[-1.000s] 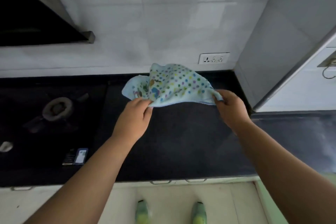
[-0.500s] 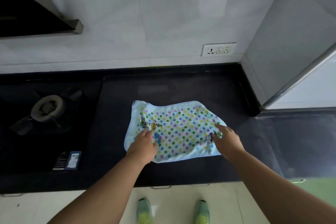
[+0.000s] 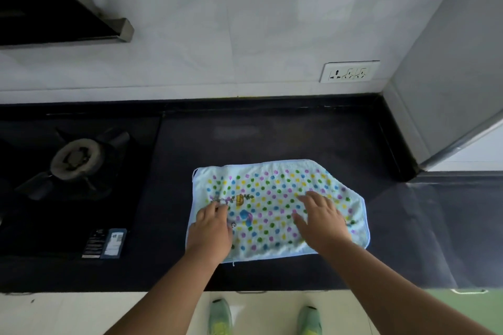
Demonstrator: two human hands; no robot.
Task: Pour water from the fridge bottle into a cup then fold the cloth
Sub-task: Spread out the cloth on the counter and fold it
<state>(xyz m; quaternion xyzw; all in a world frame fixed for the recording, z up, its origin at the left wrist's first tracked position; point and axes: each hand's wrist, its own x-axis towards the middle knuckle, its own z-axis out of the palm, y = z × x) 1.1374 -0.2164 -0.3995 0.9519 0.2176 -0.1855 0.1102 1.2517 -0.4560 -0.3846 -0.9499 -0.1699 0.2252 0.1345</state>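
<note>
Looking down from my head camera, I see 2 green shoes [image 3: 220, 317] on a pale floor, nearest to me and below the cloth. Just beyond them runs the front edge of a black counter [image 3: 272, 130].

My 2 bare forearms reach up from the bottom edge toward the cloth [image 3: 275, 198], which lies spread flat on the counter, roughly in the middle of the view. It is pale blue terry with rows of green, blue, yellow and purple dots, and a small printed picture near its left side. Its far right corner looks turned or cut off at an angle.

My left hand [image 3: 209, 231] rests on the cloth's near left part, fingers loosely bent with the tips touching the fabric beside the printed picture. I cannot tell if they pinch it. My right hand [image 3: 322, 221] lies on the cloth's right half, fingers spread wide and fairly straight, palm down, gripping nothing.

Left of the cloth, well apart from it, a dark hob is set into the counter. A small label [image 3: 109, 243] sits at the hob's near edge, and 1 burner [image 3: 77, 155] lies farther back.

Beyond the cloth, the counter meets a white tiled wall. A socket plate [image 3: 349, 72] is mounted on that wall, up and right of the cloth. A dark hood [image 3: 54, 8] hangs over the hob, far left of the cloth.
</note>
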